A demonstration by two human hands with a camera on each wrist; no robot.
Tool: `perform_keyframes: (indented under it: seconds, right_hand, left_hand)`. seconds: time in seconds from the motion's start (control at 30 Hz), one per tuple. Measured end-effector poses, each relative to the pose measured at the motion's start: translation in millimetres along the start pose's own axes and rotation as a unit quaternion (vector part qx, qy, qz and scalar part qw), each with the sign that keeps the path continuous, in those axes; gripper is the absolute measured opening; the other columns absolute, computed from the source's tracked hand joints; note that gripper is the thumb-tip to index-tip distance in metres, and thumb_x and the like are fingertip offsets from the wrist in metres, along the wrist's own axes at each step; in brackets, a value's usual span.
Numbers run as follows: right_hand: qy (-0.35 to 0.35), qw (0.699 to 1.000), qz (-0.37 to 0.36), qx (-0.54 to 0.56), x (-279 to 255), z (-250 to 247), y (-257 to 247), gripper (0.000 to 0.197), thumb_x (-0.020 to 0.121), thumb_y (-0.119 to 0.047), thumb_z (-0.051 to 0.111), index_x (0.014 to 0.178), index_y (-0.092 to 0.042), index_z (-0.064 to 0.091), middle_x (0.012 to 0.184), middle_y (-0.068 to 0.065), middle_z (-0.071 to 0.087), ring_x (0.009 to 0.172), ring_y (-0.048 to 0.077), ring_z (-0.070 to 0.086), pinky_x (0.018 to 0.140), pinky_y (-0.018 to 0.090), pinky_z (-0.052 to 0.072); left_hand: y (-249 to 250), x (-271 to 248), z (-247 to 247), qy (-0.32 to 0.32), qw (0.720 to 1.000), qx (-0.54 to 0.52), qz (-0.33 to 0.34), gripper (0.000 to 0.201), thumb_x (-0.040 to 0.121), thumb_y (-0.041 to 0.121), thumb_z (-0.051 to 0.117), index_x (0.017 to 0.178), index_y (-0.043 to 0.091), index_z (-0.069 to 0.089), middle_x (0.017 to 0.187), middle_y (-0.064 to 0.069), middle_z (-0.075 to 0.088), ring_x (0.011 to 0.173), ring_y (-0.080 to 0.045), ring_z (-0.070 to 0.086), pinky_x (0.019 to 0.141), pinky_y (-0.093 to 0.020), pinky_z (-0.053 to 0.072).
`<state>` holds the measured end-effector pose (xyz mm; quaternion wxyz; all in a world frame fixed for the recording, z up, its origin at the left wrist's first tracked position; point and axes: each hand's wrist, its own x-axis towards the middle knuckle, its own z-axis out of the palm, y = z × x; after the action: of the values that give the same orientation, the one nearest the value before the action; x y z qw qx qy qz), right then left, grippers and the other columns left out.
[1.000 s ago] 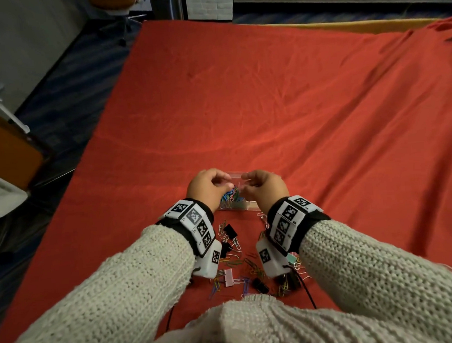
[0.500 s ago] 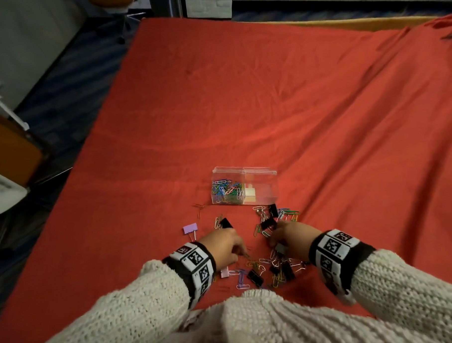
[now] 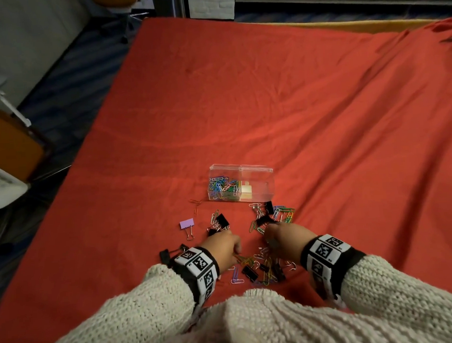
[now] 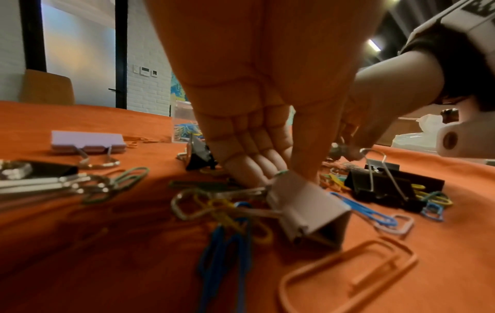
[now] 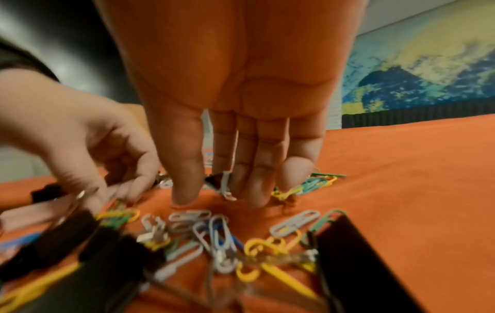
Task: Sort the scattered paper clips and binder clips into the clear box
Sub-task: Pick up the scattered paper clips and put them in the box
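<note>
The clear box (image 3: 257, 193) stands on the red cloth with several coloured paper clips (image 3: 224, 188) in its left half and a cream binder clip (image 3: 246, 190) beside them. Loose paper clips and black binder clips (image 3: 250, 270) lie scattered nearer me. My left hand (image 3: 233, 251) reaches down into this pile. In the left wrist view its thumb and fingertips (image 4: 254, 175) meet on a green paper clip (image 4: 280, 172), just behind a pale binder clip (image 4: 308, 208). My right hand (image 5: 217, 199) points straight down, thumb and fingers apart, tips on the cloth near a black binder clip (image 5: 218, 182).
A lilac binder clip (image 3: 187, 224) and black binder clips (image 3: 169, 253) lie to the left of my left hand. More paper clips (image 3: 282, 213) sit in front of the box. The red cloth (image 3: 321, 115) stretches far back. Chairs (image 3: 9, 149) stand off the left edge.
Both hands left the clear box, where they were a second ago, and came back toward me to the scattered pile. Since half a second ago they have hardly shifted.
</note>
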<state>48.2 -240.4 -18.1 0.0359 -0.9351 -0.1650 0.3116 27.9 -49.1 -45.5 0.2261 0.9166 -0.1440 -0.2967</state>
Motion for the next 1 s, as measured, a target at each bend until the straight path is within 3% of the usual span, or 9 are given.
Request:
perform_keyframes:
  seconds: [0.07,0.17,0.27,0.4,0.53,0.67,0.8,0.9,1.0]
  right_hand:
    - [0.029,0.999,0.01,0.033,2,-5,0,0.03,0.089,-0.02,0.047,0.119,-0.015,0.048,0.115,0.011,0.061,0.103,0.03,0.06,0.082,0.036,0.049]
    - [0.069,0.994,0.02,0.079,5,-7,3,0.03,0.088,-0.021,0.05,0.118,-0.02,0.049,0.119,0.008,0.056,0.106,0.029,0.058,0.084,0.036,0.048]
    - [0.06,0.996,-0.002,0.072,1,-6,4,0.025,0.085,-0.016,0.055,0.11,-0.019,0.052,0.118,0.005,0.051,0.105,0.027,0.058,0.085,0.035,0.048]
    - [-0.001,1.0,-0.018,0.006,-7,5,4,0.029,0.085,-0.016,0.054,0.115,-0.016,0.055,0.125,0.006,0.051,0.109,0.026,0.057,0.09,0.032,0.047]
    - [-0.037,0.999,-0.025,-0.031,-8,4,-5,0.03,0.09,-0.012,0.048,0.118,-0.013,0.056,0.125,0.01,0.054,0.112,0.027,0.056,0.091,0.033,0.046]
    - [-0.071,0.996,-0.042,-0.041,-2,-4,-18,0.026,0.089,-0.014,0.047,0.108,-0.008,0.064,0.117,0.012,0.06,0.109,0.029,0.058,0.09,0.035,0.049]
    - [-0.043,0.998,-0.009,0.048,7,-28,-26,0.024,0.088,-0.018,0.051,0.107,-0.011,0.064,0.111,0.007,0.066,0.105,0.025,0.062,0.088,0.028,0.049]
    - [0.075,0.981,0.015,0.177,13,-42,-30,0.014,0.083,-0.015,0.057,0.09,-0.022,0.066,0.079,-0.006,0.067,0.081,0.015,0.064,0.065,0.012,0.044]
    - [0.142,0.949,0.035,0.28,25,-56,-37,0.019,0.081,-0.007,0.055,0.087,-0.021,0.067,0.079,-0.002,0.068,0.075,0.014,0.064,0.071,0.021,0.051]
  left_hand:
    - [0,-1,-2,-0.004,1.0,-0.001,-0.006,0.018,0.079,0.008,0.062,0.095,0.012,0.063,0.098,-0.005,0.059,0.094,-0.022,0.059,0.075,-0.022,0.039]
    - [-1,-3,-3,-0.016,1.0,-0.008,-0.026,0.011,0.078,0.008,0.06,0.083,0.017,0.063,0.086,-0.002,0.064,0.085,-0.022,0.066,0.07,-0.026,0.048]
    - [-3,-4,-3,-0.024,0.999,-0.02,-0.039,0.022,0.077,0.008,0.059,0.067,0.027,0.052,0.073,0.005,0.059,0.078,-0.023,0.068,0.068,-0.031,0.053]
    - [-4,-6,-2,-0.01,1.0,-0.004,-0.028,0.01,0.078,0.009,0.058,0.082,0.018,0.062,0.094,-0.004,0.065,0.081,-0.019,0.062,0.073,-0.028,0.049]
    - [-8,-7,-1,0.001,1.0,-0.005,-0.016,0.008,0.076,0.011,0.059,0.081,0.018,0.062,0.089,0.002,0.057,0.084,-0.018,0.061,0.078,-0.031,0.051]
    - [-12,-6,-5,0.032,0.999,-0.027,0.006,0.007,0.077,0.013,0.059,0.082,0.017,0.063,0.088,0.002,0.059,0.084,-0.014,0.057,0.079,-0.026,0.047]
    - [-14,-5,-22,0.086,0.993,-0.086,0.005,0.006,0.077,0.014,0.065,0.082,0.017,0.066,0.077,0.01,0.056,0.069,-0.006,0.052,0.067,-0.018,0.04]
    - [-15,0,-43,0.129,0.981,-0.146,0.004,0.01,0.076,0.012,0.069,0.076,0.021,0.064,0.068,0.015,0.056,0.061,0.0,0.05,0.06,-0.015,0.04]
    - [-18,9,-66,0.184,0.963,-0.198,-0.009,0.015,0.076,0.012,0.071,0.075,0.025,0.063,0.068,0.015,0.059,0.062,0.003,0.053,0.059,-0.011,0.041]
